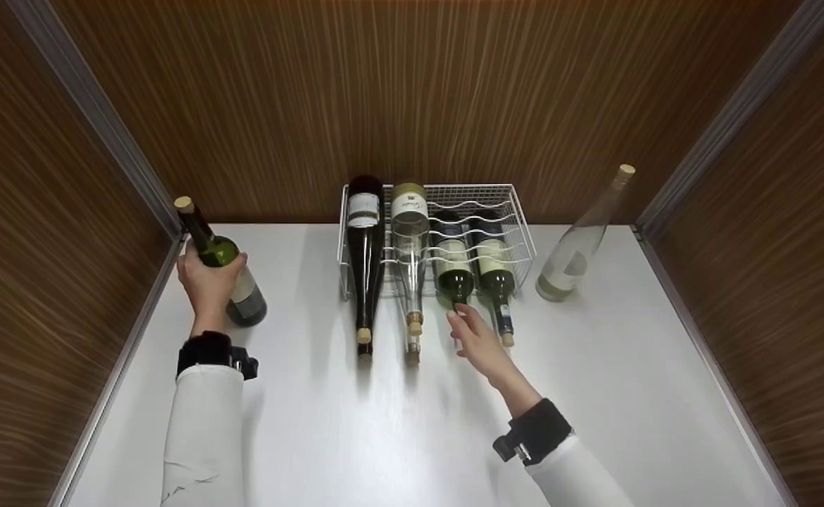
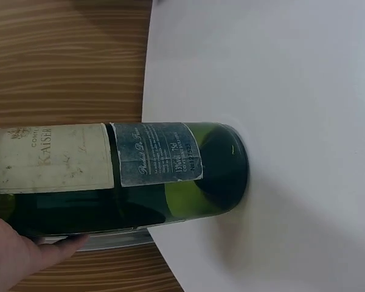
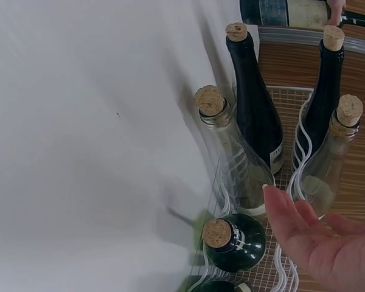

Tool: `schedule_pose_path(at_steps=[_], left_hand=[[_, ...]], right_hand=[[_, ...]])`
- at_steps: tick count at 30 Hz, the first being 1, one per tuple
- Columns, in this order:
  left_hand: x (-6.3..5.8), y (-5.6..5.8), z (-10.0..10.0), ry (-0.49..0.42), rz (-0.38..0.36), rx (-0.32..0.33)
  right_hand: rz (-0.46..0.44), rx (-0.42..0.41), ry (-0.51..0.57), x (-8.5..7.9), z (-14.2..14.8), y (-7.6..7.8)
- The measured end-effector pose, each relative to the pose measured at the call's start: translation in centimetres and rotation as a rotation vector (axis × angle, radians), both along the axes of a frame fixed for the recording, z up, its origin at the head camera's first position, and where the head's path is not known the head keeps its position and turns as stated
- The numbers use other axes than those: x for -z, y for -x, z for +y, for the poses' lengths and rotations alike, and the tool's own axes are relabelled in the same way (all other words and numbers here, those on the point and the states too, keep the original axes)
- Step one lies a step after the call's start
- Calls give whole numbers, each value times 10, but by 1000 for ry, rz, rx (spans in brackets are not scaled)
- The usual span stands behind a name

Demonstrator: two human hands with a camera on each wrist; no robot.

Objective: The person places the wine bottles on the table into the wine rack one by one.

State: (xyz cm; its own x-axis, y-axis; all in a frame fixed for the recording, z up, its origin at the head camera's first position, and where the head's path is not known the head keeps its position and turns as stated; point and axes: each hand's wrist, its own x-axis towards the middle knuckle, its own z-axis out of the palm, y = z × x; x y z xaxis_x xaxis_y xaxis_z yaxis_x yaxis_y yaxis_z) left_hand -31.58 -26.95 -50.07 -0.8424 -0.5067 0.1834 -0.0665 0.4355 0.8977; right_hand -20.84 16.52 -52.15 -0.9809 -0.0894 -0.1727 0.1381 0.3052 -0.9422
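Observation:
My left hand (image 1: 209,278) grips a corked green wine bottle (image 1: 246,299) around its shoulder, at the left side of the white table. The bottle leans with its neck toward the back left; its cream and blue labels show in the left wrist view, its base close to the tabletop. A white wire wine rack (image 1: 517,211) stands at the back middle. In front of it my right hand (image 1: 481,345) holds nothing, fingers loosely extended, overlapping the neck of a lower green bottle (image 1: 456,282). In the right wrist view those fingers lie close to the clear bottles.
A dark bottle (image 1: 365,260) and a clear bottle (image 1: 410,232) lie on the rack's upper tier, corks forward, with more bottle necks beneath. Another green bottle (image 1: 495,282) lies low at the right. A clear corked bottle (image 1: 574,257) stands right of the rack. Wood-grain panels (image 1: 426,91) enclose the table.

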Motion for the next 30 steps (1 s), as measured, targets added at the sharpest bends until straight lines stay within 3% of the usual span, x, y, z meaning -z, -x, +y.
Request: schedule_pose_path(at_steps=[13, 23, 30], left_hand=[[2, -7, 14, 18, 31, 21], [2, -12, 47, 169, 156, 114], [-6, -20, 65, 178, 130, 214]], right_hand=[[-12, 11, 9, -5, 3, 3], [1, 46, -69, -11, 5, 5], [36, 34, -51, -13, 4, 3]])
